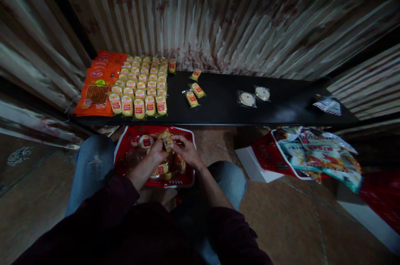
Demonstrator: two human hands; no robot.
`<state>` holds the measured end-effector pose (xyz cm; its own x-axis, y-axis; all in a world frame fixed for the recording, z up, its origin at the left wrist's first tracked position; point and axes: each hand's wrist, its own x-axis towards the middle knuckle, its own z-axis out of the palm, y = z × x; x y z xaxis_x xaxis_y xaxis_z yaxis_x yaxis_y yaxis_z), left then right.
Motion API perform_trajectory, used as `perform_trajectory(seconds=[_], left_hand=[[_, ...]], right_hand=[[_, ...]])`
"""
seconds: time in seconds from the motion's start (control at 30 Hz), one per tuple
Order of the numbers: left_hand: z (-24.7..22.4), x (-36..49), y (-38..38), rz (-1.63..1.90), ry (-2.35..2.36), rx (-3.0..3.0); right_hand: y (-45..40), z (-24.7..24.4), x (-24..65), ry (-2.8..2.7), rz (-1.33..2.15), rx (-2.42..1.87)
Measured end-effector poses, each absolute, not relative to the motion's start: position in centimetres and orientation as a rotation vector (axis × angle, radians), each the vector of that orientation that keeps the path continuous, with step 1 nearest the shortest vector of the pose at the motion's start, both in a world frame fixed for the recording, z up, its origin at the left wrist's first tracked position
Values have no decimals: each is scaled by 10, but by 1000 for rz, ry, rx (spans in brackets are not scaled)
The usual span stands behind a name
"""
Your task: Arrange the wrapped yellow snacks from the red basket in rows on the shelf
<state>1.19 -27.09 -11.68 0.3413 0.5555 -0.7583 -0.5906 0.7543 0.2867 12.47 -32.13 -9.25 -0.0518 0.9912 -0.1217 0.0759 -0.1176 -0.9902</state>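
Over the red basket (191,175) between my knees, both hands hold small yellow cakes in clear wrappers (166,136). My left hand (158,151) is closed around them from the left. The fingers of my right hand (185,148) close on them from the right; how many cakes there are I cannot tell. Inside the basket lie more wrapped cakes (161,170) and a round white packet (145,141). On the black shelf (215,108) ahead, upright rows of wrapped cakes (140,90) stand beside orange snack bags (95,86).
Three loose wrapped cakes (191,98) lie mid-shelf, with two round white pastries (247,98) further right. A white-and-blue packet (327,105) is near the shelf's right end. Below, a red basket of snack bags (321,148) rests on a white box (258,165).
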Motion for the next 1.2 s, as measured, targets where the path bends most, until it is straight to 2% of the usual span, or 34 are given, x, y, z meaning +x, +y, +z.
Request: perform_trajectory(seconds=[0.17,0.5,0.87,1.2], left_hand=[[-115,13,-272,747,1084,-150],[-119,5,-277,640,1087,-2],[-113,7,-280,667,1029,43],[-116,11,-283,891,1106,148]], right_hand=[[-321,-97,125,-1410,1161,-1459],[-319,-127,135,-1311,1055,-1723],[-319,-123,134,-1256,1015,-1772],[-321,-119,137,-1051,1261,-1603]])
